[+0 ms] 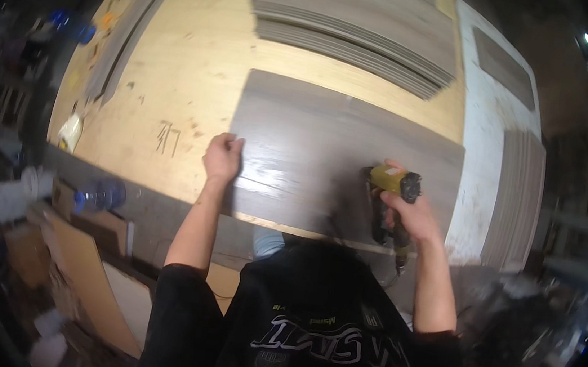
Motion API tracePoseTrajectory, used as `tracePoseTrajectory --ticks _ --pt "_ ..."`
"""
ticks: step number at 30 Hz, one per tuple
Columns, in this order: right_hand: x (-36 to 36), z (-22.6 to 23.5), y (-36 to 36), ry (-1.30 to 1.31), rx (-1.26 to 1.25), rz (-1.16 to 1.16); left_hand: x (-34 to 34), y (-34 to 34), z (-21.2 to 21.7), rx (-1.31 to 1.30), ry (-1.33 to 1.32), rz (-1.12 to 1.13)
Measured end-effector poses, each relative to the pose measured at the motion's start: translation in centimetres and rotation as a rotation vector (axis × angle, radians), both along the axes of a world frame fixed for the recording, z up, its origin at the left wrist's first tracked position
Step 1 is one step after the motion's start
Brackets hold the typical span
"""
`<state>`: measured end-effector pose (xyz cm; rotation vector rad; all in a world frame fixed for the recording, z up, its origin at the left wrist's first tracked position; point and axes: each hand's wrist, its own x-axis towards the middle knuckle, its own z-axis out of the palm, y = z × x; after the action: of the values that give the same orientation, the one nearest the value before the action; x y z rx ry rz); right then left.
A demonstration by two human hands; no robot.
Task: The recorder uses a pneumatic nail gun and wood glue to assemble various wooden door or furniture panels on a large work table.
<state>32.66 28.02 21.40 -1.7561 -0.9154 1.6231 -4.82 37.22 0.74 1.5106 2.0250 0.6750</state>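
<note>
A grey-brown wood-grain panel [300, 130] lies flat on the pale wooden tabletop, its long near side along the table's front edge. My left hand [221, 156] is closed at the panel's left edge, fingers curled against it. In my right hand [410, 210] is a yellow-and-black nail gun [390, 180], gripped by its handle, over the right part of the panel. A fitting or hose hangs below that grip, past the table edge. The gun's nose is dark, and I cannot tell whether it touches the panel.
A stack of similar panels [353, 45] stands at the back. More boards [513, 201] are piled at the right, by a whitish sheet [485, 125]. Narrow strips [124, 48] lie on the left, with several thin nail strips [167, 138] nearer. A blue bottle [100, 194] sits below the table's left front.
</note>
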Motion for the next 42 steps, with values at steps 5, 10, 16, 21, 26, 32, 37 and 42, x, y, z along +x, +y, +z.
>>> tracePoseTrajectory --ticks 5,10,16,21,26,32,37,42 --pt "-12.9 -1.6 7.8 -0.023 -0.017 0.320 -1.0 -0.6 1.2 -0.093 -0.113 0.072" --pt "-21.6 -4.6 13.4 -0.098 -0.070 0.481 -3.2 -1.2 0.4 -0.003 -0.245 -0.132" --pt "-24.6 -5.4 14.6 -0.143 -0.166 0.498 -3.4 -2.2 -1.0 0.087 -0.291 -0.098" --pt "-24.9 -5.4 14.2 -0.136 -0.202 0.465 -3.6 -2.1 -0.4 0.117 -0.286 -0.127" --pt "-25.2 -5.8 13.8 -0.168 -0.198 0.482 -3.9 -2.0 0.1 0.113 -0.281 -0.150" --pt "-25.4 -5.2 13.4 -0.221 -0.182 0.483 -3.6 -1.8 0.7 0.118 -0.269 -0.170" --pt "-22.0 -3.3 12.2 -0.135 -0.128 0.338 -3.6 -1.8 -0.5 0.163 -0.310 -0.123" --pt "-11.8 -0.3 7.0 -0.246 -0.037 0.044 -3.7 -2.1 0.5 0.102 -0.230 -0.162"
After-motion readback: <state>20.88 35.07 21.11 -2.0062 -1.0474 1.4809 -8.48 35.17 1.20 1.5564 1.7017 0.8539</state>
